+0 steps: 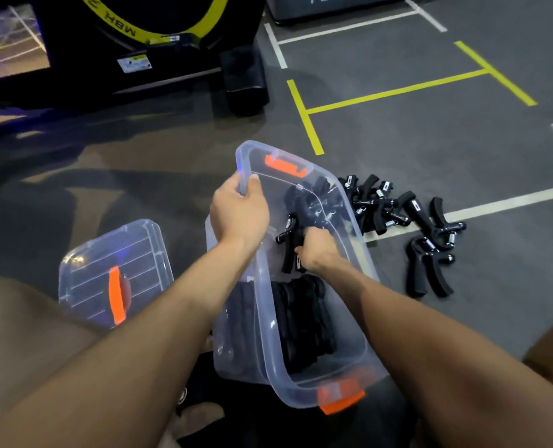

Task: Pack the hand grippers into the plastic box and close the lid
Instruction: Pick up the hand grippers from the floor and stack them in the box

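Head view: left hand (239, 211) gripped the clear plastic box (349, 321) rim mid-frame; right hand (318, 250) inside clutched a hand gripper (289, 244) above packed black grippers (304, 324); lid (113, 273) lay lower left.

A dark grey floor (430, 130) carries yellow tape lines (394, 90) at 1 o'clock and white lines (343, 27) at 12. A black machine base (158, 59) stands at 11 o'clock.

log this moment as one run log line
stage: packing | left hand: grips plastic box rim | right hand: holds hand gripper inside box | floor pile: unpacked | lid: off
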